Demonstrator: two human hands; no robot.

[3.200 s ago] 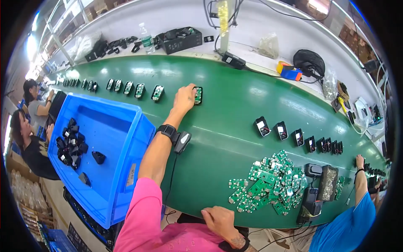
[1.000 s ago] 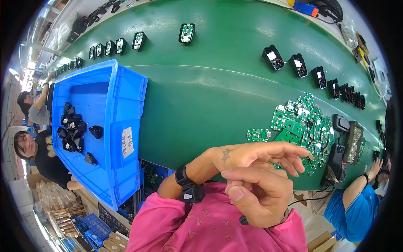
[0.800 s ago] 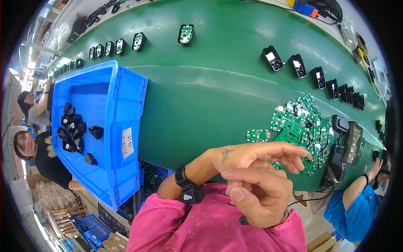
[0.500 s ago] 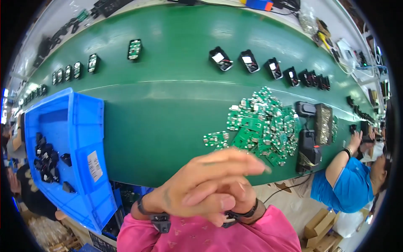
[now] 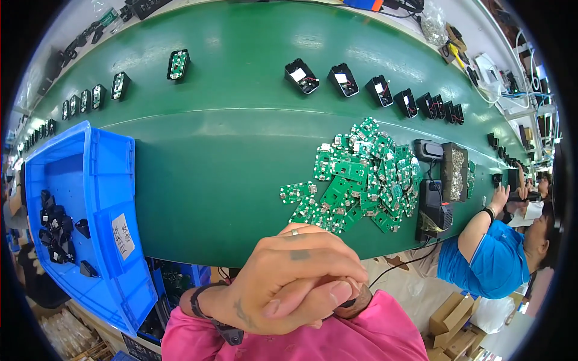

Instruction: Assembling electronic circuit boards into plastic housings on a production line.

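Note:
My left hand [image 5: 289, 271] is folded over my right hand [image 5: 355, 289], close to my body at the near edge of the green table. Its fingers are closed and a ring sits on one of them. Most of my right hand is hidden beneath it; a fingertip shows under the left palm, so the two hands look clasped. No object shows in either. Just beyond them lies a heap of green circuit boards [image 5: 343, 180], its nearest boards partly behind my left knuckles.
Black housings [image 5: 301, 75] with wires form a row at the far right. Housings with boards [image 5: 178, 65] line the far left. A blue bin [image 5: 111, 180] holding black parts stands left. Right of the heap are a black device [image 5: 430, 201] and a parts tray [image 5: 454, 171]; a co-worker [image 5: 494, 253] sits beyond.
The left fingers, stretched out before, have curled down over my right hand. The whole view has shifted slightly, so table items appear a little further left.

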